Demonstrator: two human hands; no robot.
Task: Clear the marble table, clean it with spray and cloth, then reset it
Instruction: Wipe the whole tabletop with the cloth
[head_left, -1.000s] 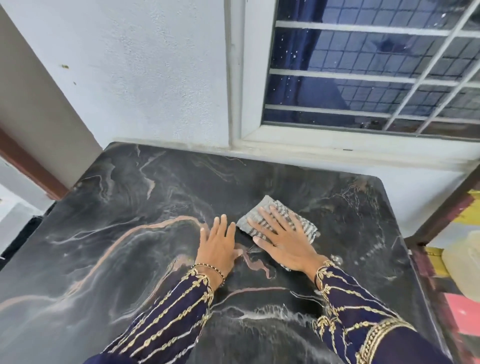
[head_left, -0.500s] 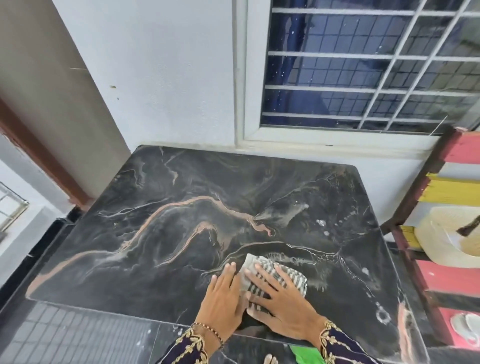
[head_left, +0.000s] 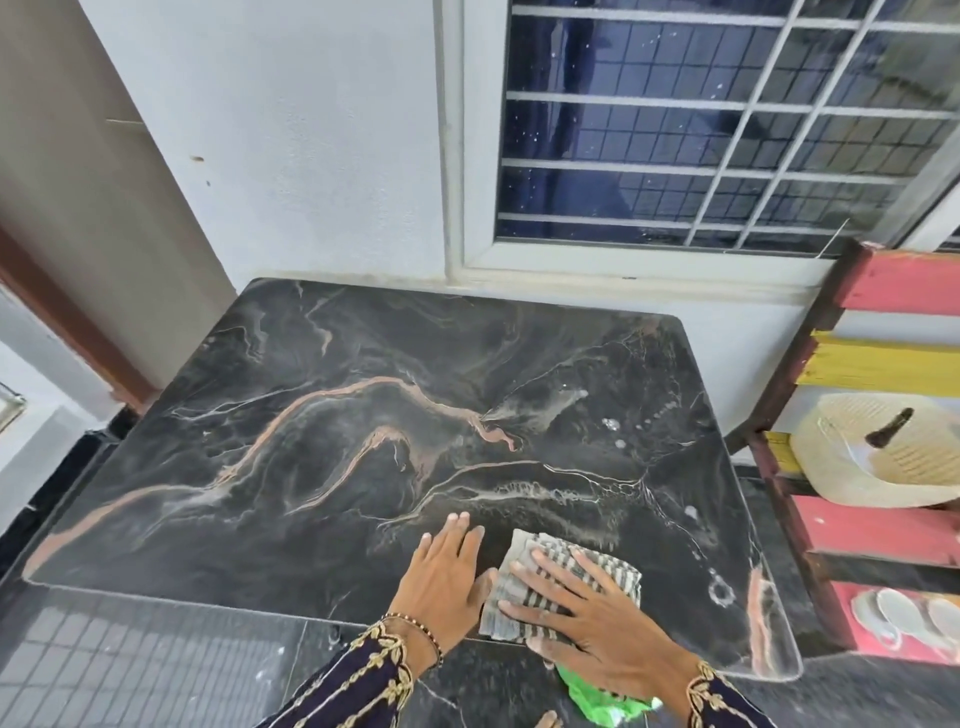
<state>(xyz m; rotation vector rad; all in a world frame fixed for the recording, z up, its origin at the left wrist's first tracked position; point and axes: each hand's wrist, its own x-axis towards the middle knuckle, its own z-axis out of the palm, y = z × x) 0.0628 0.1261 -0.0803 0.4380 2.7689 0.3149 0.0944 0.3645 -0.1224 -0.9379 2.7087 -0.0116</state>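
Folded grey striped cloth (head_left: 615, 569) flat on the black marble tabletop (head_left: 322, 467), at its near edge, right of centre. Right hand (head_left: 587, 618) laid palm down over the cloth's near half, fingers straight and spread, pressing rather than gripping; far striped corner of the cloth showing past the fingertips. Left hand (head_left: 447, 577) flat on bare marble just left of the cloth, fingers straight and close together, holding nothing, thumb at the cloth's left edge; touching or not, cannot tell. Beaded bracelet (head_left: 415, 631) on the left wrist; dark sleeves (head_left: 363, 686) with gold embroidery on both forearms.

Orange and white veins across the marble from near left to centre. A few pale droplets (head_left: 610, 423) on the far right part, a pale ring mark (head_left: 721, 592) near the right edge, well apart from the cloth. Bright green item (head_left: 597, 699) below the tabletop's near edge, under the right wrist, too hidden to name. Dark tiled floor (head_left: 130, 665) near left.

White wall (head_left: 311, 156) beyond the far edge, barred window (head_left: 701, 130) with dark glass above the tabletop's far right. Rack (head_left: 883, 364) of red and yellow slats to the right of the tabletop, with a cream woven item (head_left: 841, 467) on it, hat or basket unclear.
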